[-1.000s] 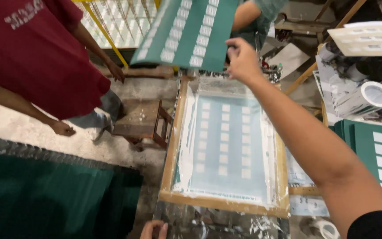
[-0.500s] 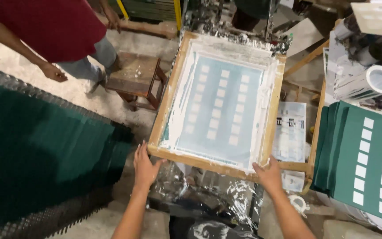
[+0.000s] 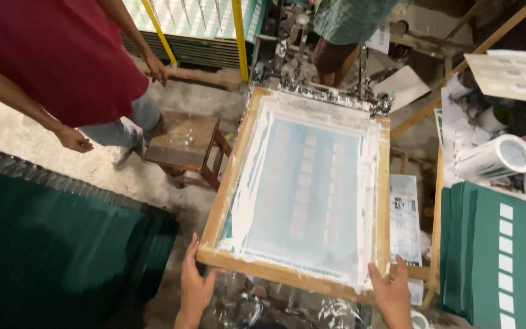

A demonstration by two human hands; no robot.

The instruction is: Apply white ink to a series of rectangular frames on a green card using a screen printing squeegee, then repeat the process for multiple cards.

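Head view. At far left I see a stack of dark green sheets (image 3: 50, 244), well apart from the work, and beyond it a person in a red shirt (image 3: 56, 55) beside a small brown wooden stool (image 3: 184, 143). My left hand (image 3: 197, 286) clasps the near left corner of the rectangular wooden-framed printing screen with its pale blue mesh smeared in white ink (image 3: 304, 189); the fingers wrap the frame edge, closed on the wood. The screen lies tilted in front of me, its far rail meeting a foil-wrapped hinge bar (image 3: 321, 94). I judge the frame stiff and fairly light but broad, the mesh fragile and its ink wet and slippery, so the bare wooden rail is the place to hold. My right hand (image 3: 391, 295) grips the near right corner likewise. At right, green sheets printed with white rectangles (image 3: 506, 256) are cut off by the picture's edge. What lies beneath the screen is hidden, and both wrists run out of view
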